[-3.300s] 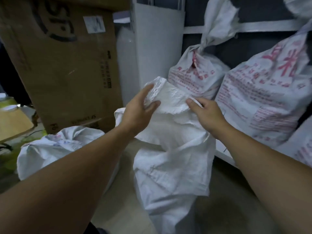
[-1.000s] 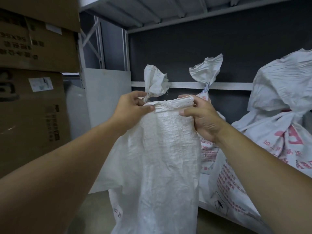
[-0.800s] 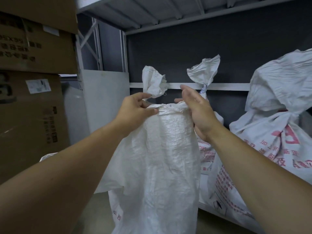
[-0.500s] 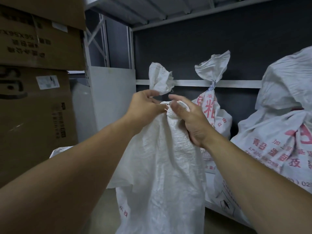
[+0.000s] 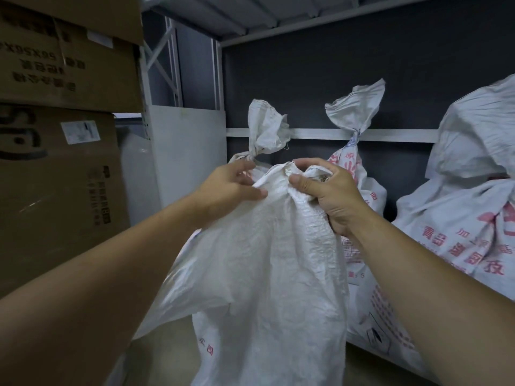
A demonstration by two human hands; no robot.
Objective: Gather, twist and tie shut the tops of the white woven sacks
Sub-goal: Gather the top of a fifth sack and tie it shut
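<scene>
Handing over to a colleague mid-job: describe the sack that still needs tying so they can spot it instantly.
Find the grey shelf rail on the dark wall, with tied sacks standing before it. The sack is the nearest one, in front of them, its top held by the left hand and right hand. Unlike the tied sacks, its neck is only bunched.

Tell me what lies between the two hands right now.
In the head view, the bunched top of the white sack fills the gap between the left hand and the right hand; both pinch its fabric.
</scene>
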